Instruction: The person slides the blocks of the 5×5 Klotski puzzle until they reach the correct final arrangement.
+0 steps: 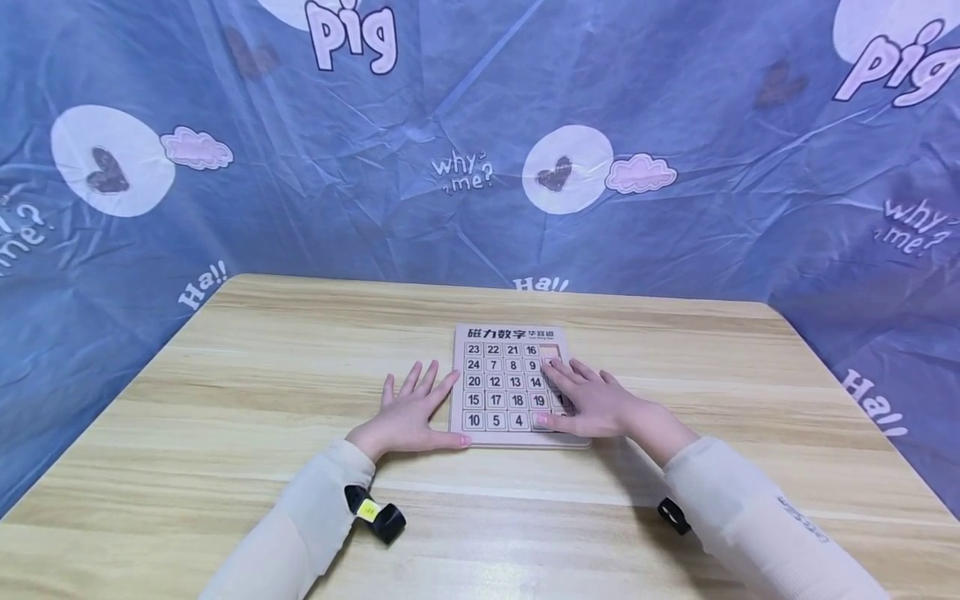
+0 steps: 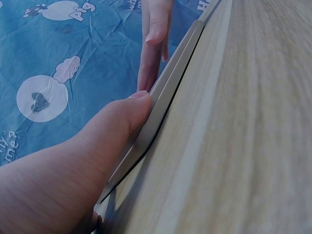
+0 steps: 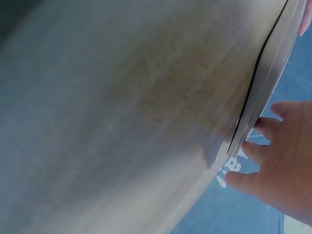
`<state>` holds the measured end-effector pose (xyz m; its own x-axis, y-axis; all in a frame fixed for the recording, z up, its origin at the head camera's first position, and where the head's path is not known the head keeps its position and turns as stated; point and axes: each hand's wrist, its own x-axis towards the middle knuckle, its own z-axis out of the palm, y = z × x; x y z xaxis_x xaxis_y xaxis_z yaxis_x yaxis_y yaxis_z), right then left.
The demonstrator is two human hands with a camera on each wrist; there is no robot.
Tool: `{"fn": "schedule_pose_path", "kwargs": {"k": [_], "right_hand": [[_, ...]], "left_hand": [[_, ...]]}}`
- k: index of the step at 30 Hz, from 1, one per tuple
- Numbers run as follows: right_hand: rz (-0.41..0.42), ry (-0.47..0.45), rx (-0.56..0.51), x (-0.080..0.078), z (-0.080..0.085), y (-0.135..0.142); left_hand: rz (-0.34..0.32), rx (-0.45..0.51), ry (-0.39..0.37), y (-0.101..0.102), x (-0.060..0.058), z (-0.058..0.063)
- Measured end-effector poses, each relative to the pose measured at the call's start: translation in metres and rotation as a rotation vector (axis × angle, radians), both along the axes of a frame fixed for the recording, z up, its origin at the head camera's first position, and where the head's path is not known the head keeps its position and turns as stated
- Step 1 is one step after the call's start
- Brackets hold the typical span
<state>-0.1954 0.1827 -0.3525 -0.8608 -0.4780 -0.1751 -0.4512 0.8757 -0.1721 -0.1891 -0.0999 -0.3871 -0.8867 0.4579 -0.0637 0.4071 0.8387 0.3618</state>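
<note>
A sliding number puzzle (image 1: 517, 438) lies flat on the table, its numbered tiles (image 1: 513, 382) in rows under a printed Chinese title. The top right slot (image 1: 550, 352) holds no tile. My left hand (image 1: 408, 419) is spread at the left side, thumb on the frame's lower left corner and index fingertip at its left edge. With fingers extended, my right hand (image 1: 596, 407) lies over the right column and covers several tiles there. In the left wrist view, the left thumb (image 2: 129, 112) rests on the board's edge. The right wrist view shows the right fingers (image 3: 256, 152) stretched over the rim.
Both hands work above a light wood-grain table (image 1: 300, 333). Behind it hangs a blue printed cloth (image 1: 337, 208). A black camera mount (image 1: 386, 521) sticks out from the left sleeve, and another black piece (image 1: 673, 516) sits by the right sleeve.
</note>
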Motion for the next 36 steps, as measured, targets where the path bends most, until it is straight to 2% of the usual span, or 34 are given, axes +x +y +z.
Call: {"fn": "schedule_pose_path", "kwargs": {"k": [24,29,36], "right_hand": [[0.021,0.021,-0.019,0.004,-0.002,-0.002],[0.055,0.042,-0.021,0.001,0.001,-0.018],[0.104,0.031,0.018,-0.009,0.008,-0.056]], "left_hand": [[-0.004,-0.004,0.006,-0.001,0.0,0.0],[-0.006,-0.012,0.006,-0.001,0.0,0.0],[-0.009,-0.011,0.004,0.0,0.0,0.001]]}}
